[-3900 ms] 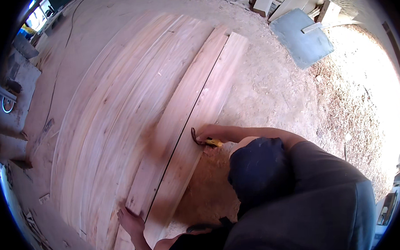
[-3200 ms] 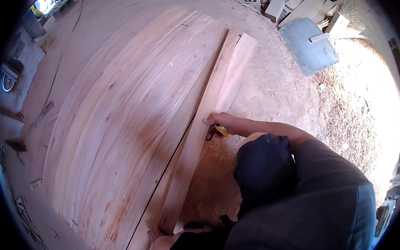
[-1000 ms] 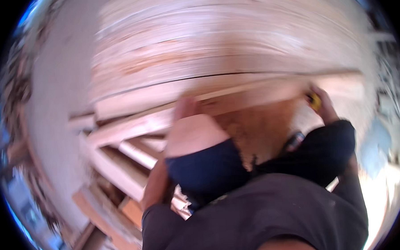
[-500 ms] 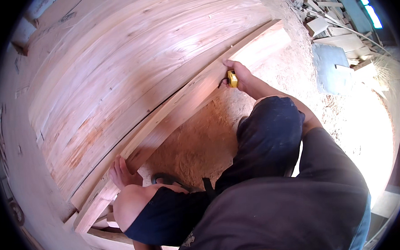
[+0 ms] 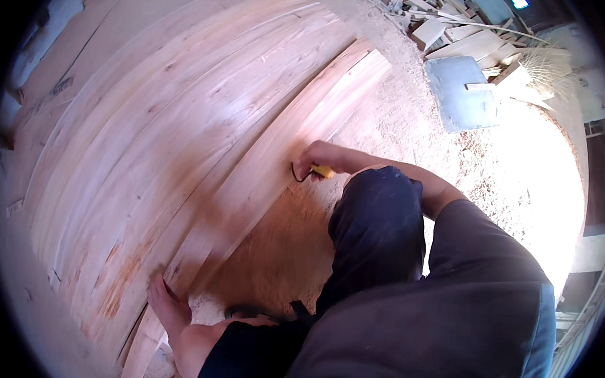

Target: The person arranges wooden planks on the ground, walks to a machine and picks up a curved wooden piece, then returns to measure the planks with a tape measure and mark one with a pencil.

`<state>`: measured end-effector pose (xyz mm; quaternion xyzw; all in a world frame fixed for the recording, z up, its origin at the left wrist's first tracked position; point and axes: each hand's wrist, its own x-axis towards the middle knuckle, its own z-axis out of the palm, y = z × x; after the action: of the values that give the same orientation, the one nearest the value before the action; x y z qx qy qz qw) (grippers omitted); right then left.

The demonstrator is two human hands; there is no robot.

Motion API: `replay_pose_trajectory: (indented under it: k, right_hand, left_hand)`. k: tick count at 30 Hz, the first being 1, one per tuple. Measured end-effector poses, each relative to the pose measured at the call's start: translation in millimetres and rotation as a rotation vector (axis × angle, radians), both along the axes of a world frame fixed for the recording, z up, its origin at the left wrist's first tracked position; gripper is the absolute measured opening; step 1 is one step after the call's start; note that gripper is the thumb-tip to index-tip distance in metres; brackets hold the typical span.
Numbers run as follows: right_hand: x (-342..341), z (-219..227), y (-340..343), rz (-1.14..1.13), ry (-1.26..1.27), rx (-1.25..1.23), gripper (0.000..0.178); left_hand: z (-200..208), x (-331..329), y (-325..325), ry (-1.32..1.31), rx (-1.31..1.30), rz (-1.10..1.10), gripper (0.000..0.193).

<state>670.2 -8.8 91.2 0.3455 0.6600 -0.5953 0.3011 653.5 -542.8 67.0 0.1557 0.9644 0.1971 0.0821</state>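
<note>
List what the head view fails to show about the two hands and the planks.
- Yellow tool: mostly hidden in the right hand; its kind is unclear.
- Left hand: fingers blurred against the outer plank.
- Near plank ends: cut off by the dark rim.
- Floor beneath: covered by the bent knee.

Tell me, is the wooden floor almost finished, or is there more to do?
Mostly laid, it seems: many long boards already lie side by side. In hand is the outermost board: the left hand presses its near end, and the right hand holds a yellow-handled tool at its edge. Beside it the sawdust-covered ground is bare, so more boards could follow.
</note>
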Motion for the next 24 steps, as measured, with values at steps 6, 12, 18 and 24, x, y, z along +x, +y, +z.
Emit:
replay_pose_trajectory:
  k: [6, 12, 18, 24]
  right_hand:
    - [-33, 5, -30, 0.612, 0.272, 0.351, 0.025]
    - [-11, 0, -24, 0.767, 0.369, 0.595, 0.007]
    - [-35, 9, -54, 0.849, 0.828, 0.847, 0.03]
    - [-57, 5, -51, 0.936, 0.767, 1.144, 0.077]
  left_hand:
    - [-53, 47, -84, 0.551, -0.014, 0.12, 0.092]
    - [-47, 105, -83, 0.401, -0.055, 0.511, 0.087]
    - [-21, 149, -81, 0.321, -0.083, 0.599, 0.084]
    - [-2, 93, -48, 0.287, -0.07, 0.316, 0.081]
